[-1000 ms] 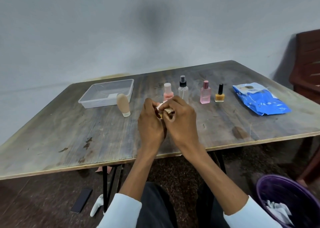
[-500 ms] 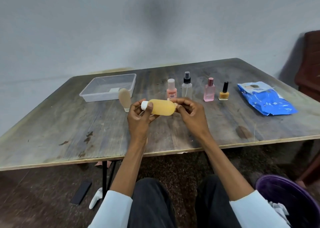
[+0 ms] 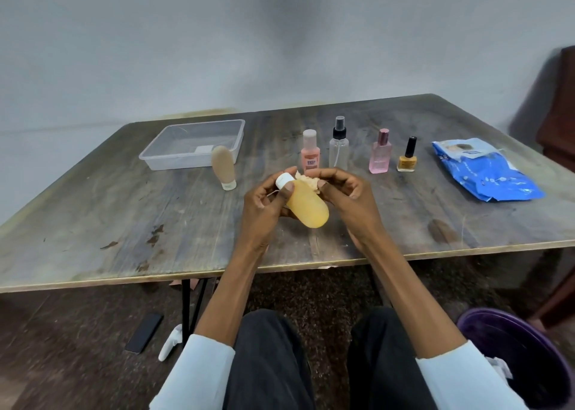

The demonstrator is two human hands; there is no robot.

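A yellow bottle point(image 3: 306, 205) with a white cap point(image 3: 283, 180) is held above the near middle of the bench point(image 3: 155, 223), tilted, cap toward the far left. It is gripped by the left hand point(image 3: 264, 204), thumb curled over its neck. A crumpled wipe point(image 3: 308, 182) is pinched by the right hand point(image 3: 348, 198) and pressed against the bottle beside the cap. 4 small bottles point(image 3: 338, 148) are lined up just beyond.
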